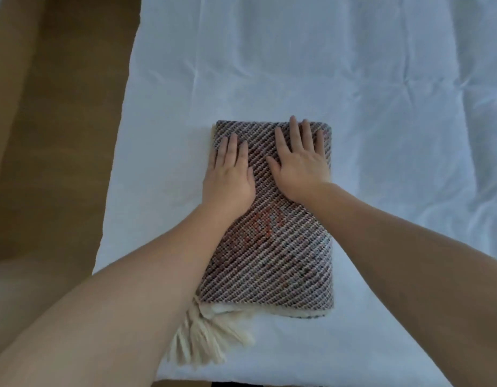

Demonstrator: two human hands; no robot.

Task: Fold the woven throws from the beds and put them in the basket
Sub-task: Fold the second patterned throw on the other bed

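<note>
A woven throw [272, 263] with brown and cream diagonal stripes lies folded into a tall rectangle on the white bed [297, 65]. A small orange pattern shows near its middle. Cream tassels [205, 336] stick out at its near left corner. My left hand [227, 171] lies flat on the far left part of the throw, fingers straight. My right hand [300, 160] presses flat on the far right part, fingers spread toward the far edge. No basket is in view.
The bed's white sheet is wrinkled and stretches far and right. The bed's left edge [121, 135] borders a brown floor [60, 121]. The near edge of the bed runs along the bottom of the view.
</note>
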